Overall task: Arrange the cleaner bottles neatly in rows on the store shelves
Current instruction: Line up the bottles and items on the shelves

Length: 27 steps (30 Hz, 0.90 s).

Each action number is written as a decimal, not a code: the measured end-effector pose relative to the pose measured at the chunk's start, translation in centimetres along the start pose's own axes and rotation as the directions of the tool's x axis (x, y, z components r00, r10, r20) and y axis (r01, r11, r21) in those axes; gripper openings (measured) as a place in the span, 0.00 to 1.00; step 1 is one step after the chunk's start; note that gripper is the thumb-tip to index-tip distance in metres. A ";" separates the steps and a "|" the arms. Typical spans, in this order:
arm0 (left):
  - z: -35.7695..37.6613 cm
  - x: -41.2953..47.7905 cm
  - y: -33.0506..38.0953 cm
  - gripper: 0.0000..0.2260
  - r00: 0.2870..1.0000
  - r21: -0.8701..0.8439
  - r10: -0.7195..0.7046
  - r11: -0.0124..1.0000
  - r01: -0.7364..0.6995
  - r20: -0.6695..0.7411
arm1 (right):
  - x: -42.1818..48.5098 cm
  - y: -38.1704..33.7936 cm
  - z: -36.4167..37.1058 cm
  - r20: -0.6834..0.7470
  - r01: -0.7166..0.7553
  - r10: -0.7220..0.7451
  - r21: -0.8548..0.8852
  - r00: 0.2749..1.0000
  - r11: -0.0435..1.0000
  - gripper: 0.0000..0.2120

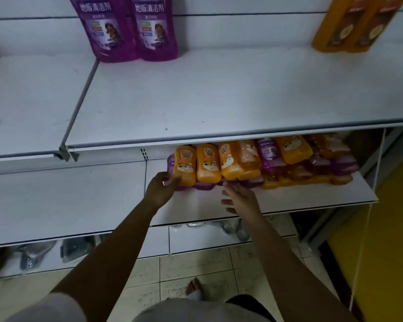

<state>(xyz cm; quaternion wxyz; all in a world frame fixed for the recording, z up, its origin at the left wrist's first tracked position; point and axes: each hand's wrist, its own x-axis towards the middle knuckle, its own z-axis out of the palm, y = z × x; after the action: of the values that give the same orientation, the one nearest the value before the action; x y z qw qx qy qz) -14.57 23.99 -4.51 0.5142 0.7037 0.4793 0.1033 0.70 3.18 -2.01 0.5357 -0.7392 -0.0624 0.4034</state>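
A heap of orange and purple cleaner bottles [261,163] lies stacked on the lower white shelf [312,196], partly hidden under the shelf above. My left hand [161,189] reaches the heap's left end, fingers wrapped on the leftmost orange bottle [184,165]. My right hand [240,197] hovers open just in front of the heap, palm turned left, holding nothing. On the upper shelf [219,96] two purple bottles [130,29] stand upright at the back left and two orange bottles [356,24] stand at the back right.
A second shelf section [33,105] adjoins on the left, split off by a metal divider [79,108]. Below, the lowest shelf holds clear bottles [30,254]. Tiled floor [196,270] and my foot [194,288] lie underneath; a yellow surface [386,252] borders the right.
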 end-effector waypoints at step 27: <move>3.9 -1.7 -1.3 0.19 0.929 -0.849 -0.358 0.461 0.260 0.091 | 6.9 2.3 2.1 0.384 -0.467 0.287 0.554 0.878 0.689 0.23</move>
<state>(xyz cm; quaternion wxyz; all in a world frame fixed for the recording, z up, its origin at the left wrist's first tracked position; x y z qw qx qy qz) -13.66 20.28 -6.72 0.7759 0.2581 0.5118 0.2635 3.17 7.37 -7.82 0.6428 -0.4511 0.1598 0.5982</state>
